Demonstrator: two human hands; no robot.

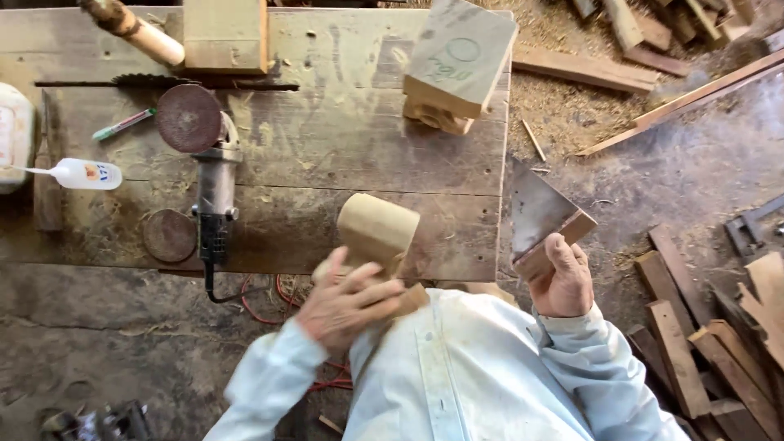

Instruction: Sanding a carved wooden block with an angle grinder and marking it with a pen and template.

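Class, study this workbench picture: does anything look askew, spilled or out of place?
Yes. The glue bottle lies on its side near the bench's left edge, and a large wooden block sits tilted, overhanging the workbench.

angle grinder [214,175] and glue bottle [86,174] on workbench [327,163].

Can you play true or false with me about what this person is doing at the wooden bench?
1. The left hand rests on a pale wooden block. True.
2. The right hand is empty. False: it holds a flat metal blade with a wooden back.
3. The grinder lies on the workbench. True.
4. The glue bottle stands upright. False: it lies on its side.
5. The green marker is in the person's hand. False: it lies on the bench beside the grinder's disc.
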